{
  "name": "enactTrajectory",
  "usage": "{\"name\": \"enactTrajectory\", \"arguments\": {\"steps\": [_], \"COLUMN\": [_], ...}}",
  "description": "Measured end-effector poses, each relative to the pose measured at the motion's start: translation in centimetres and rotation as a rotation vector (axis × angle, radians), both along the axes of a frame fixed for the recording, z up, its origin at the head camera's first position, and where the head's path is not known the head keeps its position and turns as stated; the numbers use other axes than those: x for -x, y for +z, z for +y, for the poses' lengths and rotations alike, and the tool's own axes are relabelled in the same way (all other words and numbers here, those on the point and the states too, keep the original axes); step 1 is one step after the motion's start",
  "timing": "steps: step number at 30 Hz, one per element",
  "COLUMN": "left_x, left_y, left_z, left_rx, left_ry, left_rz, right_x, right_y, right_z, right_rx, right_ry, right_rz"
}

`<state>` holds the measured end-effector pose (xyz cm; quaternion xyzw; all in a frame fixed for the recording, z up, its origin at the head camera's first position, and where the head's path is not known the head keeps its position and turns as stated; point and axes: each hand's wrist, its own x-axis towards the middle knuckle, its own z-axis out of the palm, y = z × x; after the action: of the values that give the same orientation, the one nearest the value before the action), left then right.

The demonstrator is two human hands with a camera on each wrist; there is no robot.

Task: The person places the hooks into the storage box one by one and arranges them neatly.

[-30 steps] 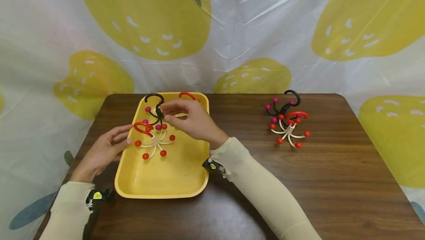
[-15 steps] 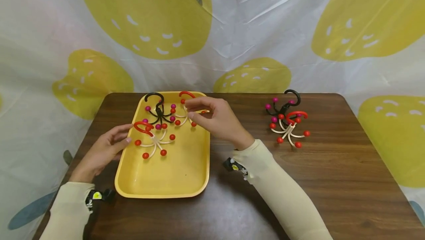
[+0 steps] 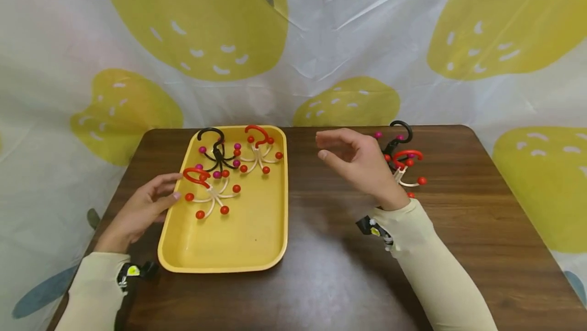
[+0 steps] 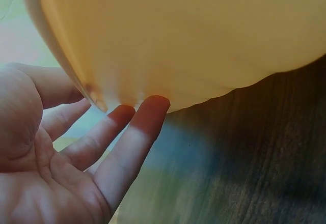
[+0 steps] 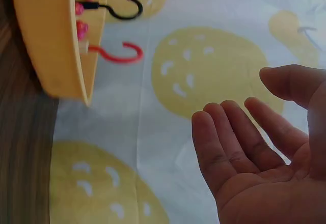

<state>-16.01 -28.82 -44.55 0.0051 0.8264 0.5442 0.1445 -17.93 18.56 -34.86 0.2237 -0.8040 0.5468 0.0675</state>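
Note:
My left hand [image 3: 142,209] rests at the left rim of a yellow plastic tray [image 3: 220,270]. In the left wrist view its fingertips [image 4: 155,104] touch the tray's outer wall, fingers loosely extended. Inside the tray lie a black multi-arm hook hanger [image 3: 219,154] with magenta balls and two white ones with red hooks and red balls, one at the back right [image 3: 258,155] and one in front [image 3: 212,193]. My right hand [image 3: 355,160] is in the air right of the tray, fingers loosely bent and holding nothing.
On the brown table [image 3: 330,270], behind my right forearm, stand a black hanger [image 3: 391,146] and a white hanger with a red hook [image 3: 401,172], close together and partly hidden by the hand. A fruit-print cloth [image 3: 321,66] hangs behind.
My right hand has moved right, from over the black hanger in the tray, past the tray's right rim, towards the hangers on the table. My left hand has stayed at the rim.

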Motion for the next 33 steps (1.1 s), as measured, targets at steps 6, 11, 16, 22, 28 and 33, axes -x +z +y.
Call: {"name": "enactTrajectory", "arguments": {"steps": [6, 11, 16, 22, 28, 33], "left_x": [0.0, 0.0, -0.1, -0.1, -0.2, -0.2], "left_y": [0.0, 0.1, 0.1, 0.1, 0.0, 0.0], "left_z": [0.0, 0.0, 0.0, 0.0, 0.0, 0.1], "left_rx": [-0.011, 0.013, 0.014, 0.010, 0.001, -0.002], "left_ry": [0.000, 0.004, 0.003, -0.001, -0.004, 0.001], "left_rz": [-0.002, -0.003, -0.014, -0.021, -0.029, -0.026], "right_x": [-0.3, -0.3, -0.4, -0.8, -1.0, -1.2], "right_y": [0.5, 0.6, 0.5, 0.4, 0.3, 0.4], "right_z": [2.8, 4.4, 5.9, 7.7, 9.7, 11.4], "right_rx": [0.019, 0.042, 0.048, 0.033, 0.022, 0.028], "right_ry": [-0.063, -0.095, -0.130, -0.162, -0.196, -0.243], "right_rz": [-0.025, -0.031, -0.038, -0.030, 0.017, 0.024]}}
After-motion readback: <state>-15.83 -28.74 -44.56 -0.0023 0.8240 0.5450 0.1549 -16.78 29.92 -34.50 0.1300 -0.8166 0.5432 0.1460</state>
